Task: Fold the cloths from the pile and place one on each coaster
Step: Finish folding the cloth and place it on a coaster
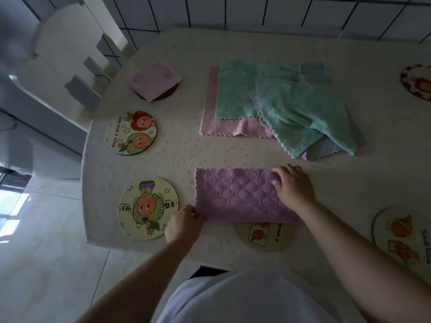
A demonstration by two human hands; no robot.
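A purple cloth (235, 194), folded in half into a wide strip, lies on the table in front of me. My left hand (184, 223) pinches its near left corner. My right hand (292, 185) presses flat on its right end, fingers curled over the far edge. The strip's near edge partly covers a coaster (263, 236). A pile of green, pink and grey-purple cloths (279, 106) lies beyond. At the far left, a folded pink cloth (154, 79) rests on a dark coaster. Two round cartoon coasters lie bare on the left, one nearer (148, 208) and one farther (131, 132).
Two more coasters sit on the right, one near (401, 236) and one far (417, 81) at the frame edge. A white chair (70, 57) stands off the table's far left corner. The table's (177, 150) near edge runs just below my left hand.
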